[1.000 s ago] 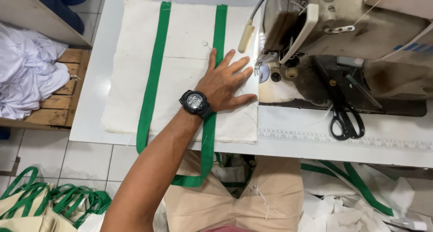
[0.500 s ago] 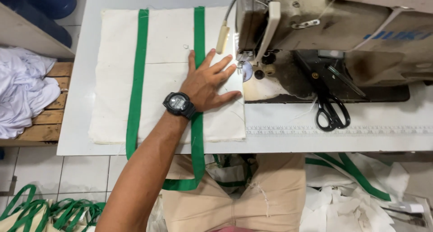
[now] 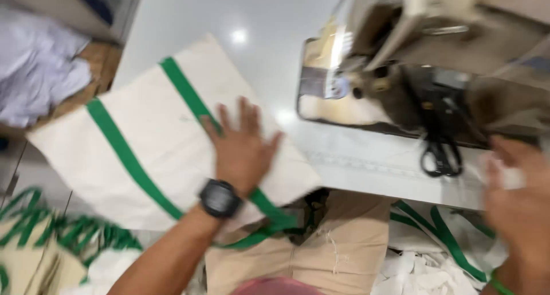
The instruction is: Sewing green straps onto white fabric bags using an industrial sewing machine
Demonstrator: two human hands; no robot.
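Nearest, at the lower right, the right hand (image 3: 518,215) is a blur with something white and small against its fingers — whether it pinches it I cannot tell. Below it a heap of cream pieces with green straps (image 3: 444,246) sits by the person's lap.

The left hand (image 3: 243,149), a black watch (image 3: 219,198) on the wrist, lies flat with fingers spread on the cream bag (image 3: 149,151), which has two green stripes. The bag lies skewed over the table's (image 3: 269,37) near-left corner, its lower part hanging past the near edge, well apart from the needle.

Further back, black scissors (image 3: 440,151) lie near the table's front edge, just before the sewing machine (image 3: 435,48) at the far right.

The risk I'd judge: with so much cloth off the edge and only a flat palm on it, the bag could slide to the floor — or a dangling strap could snag.
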